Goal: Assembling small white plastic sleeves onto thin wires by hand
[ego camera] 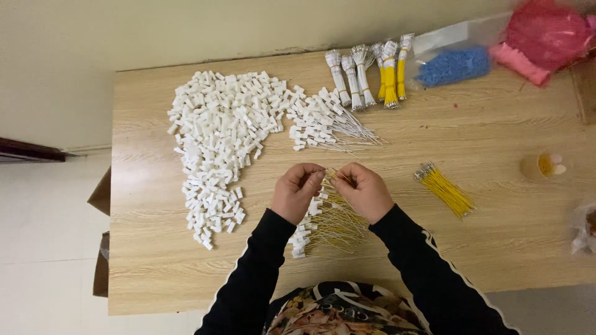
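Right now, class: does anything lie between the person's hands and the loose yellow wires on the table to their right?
Nothing visible does. The right hand and left hand meet over a pile of wired connectors. Between them and the loose yellow wires there is only bare table.

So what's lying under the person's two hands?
A loose heap of yellow wires with white connectors on the wooden table. The left hand and right hand cover its upper part.

Single head view, straight down, table [496, 136] close below
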